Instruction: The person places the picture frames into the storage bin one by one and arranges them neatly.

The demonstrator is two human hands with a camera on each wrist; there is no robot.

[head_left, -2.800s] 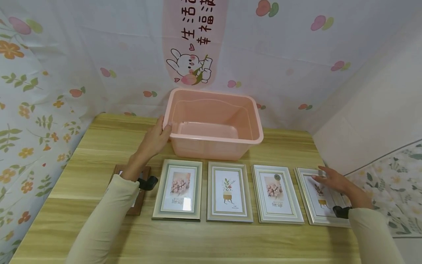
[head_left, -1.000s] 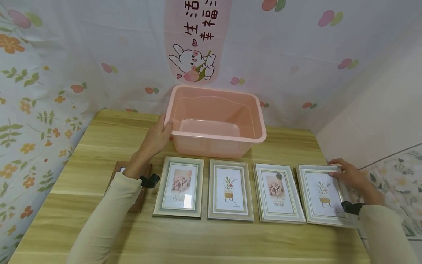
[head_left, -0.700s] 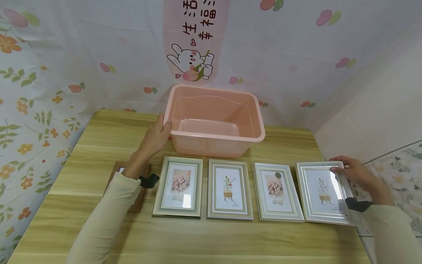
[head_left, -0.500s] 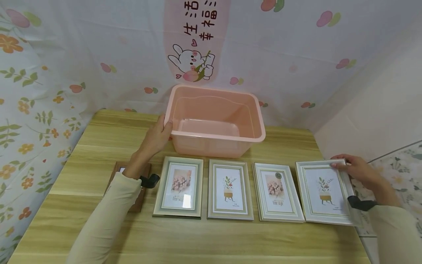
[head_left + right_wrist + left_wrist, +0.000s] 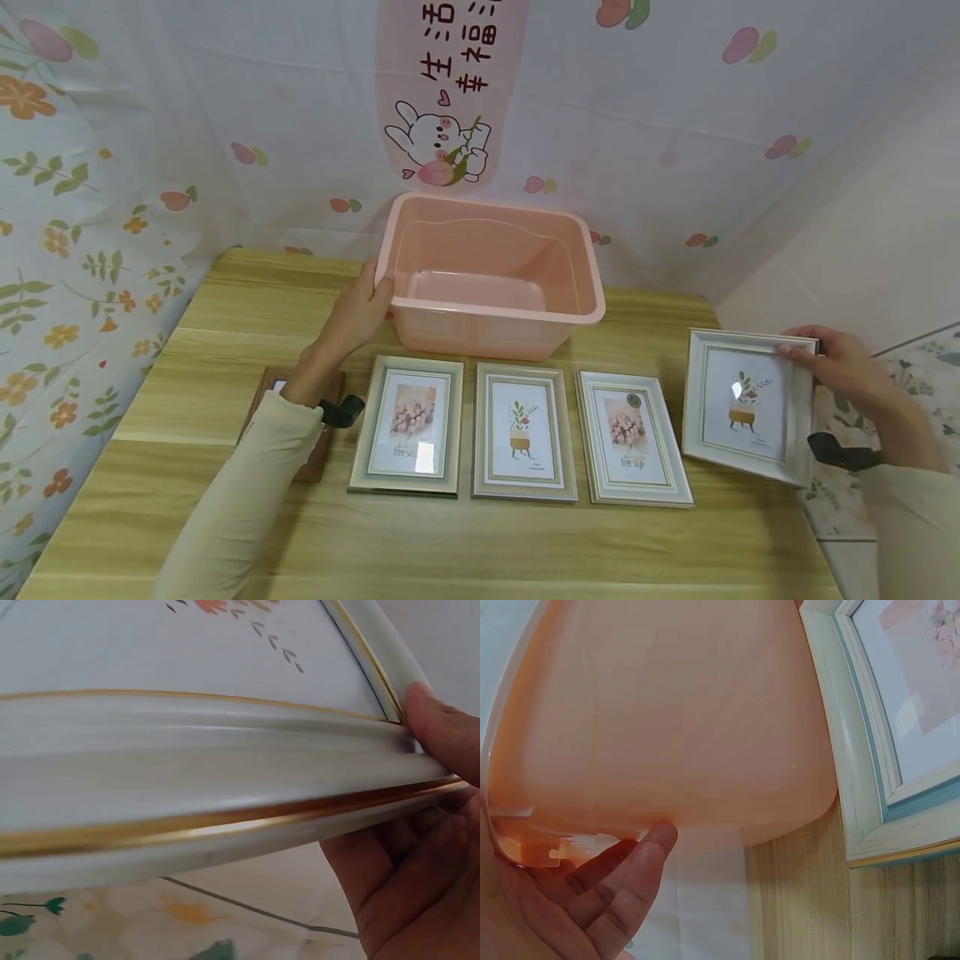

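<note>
My right hand (image 5: pixel 847 367) pinches the upper right corner of a white picture frame (image 5: pixel 697 400) with a potted-plant print, thumb on the front and fingers behind. The frame is raised off the table and tilted. In the right wrist view the thumb (image 5: pixel 442 731) presses on the corner of its gilt-edged border. At the back of the table, my left hand (image 5: pixel 358 310) grips the left rim of a pink plastic tub (image 5: pixel 487 333). The left wrist view shows the fingers (image 5: pixel 630 889) under the rim, against the tub's outer wall. Nothing lies inside the tub.
Along the wooden table (image 5: pixel 480 550) lie a green-edged frame (image 5: pixel 367 433), a champagne frame (image 5: pixel 480 433) and a white flower-print frame (image 5: pixel 592 450). A brown frame (image 5: pixel 311 467) is partly hidden under my left forearm. A printed cloth (image 5: pixel 300 125) hangs behind the tub.
My right hand has taken hold of the rightmost picture frame by its corner and lifted it up and to the right off the table. My left hand stays on the tub's rim.
</note>
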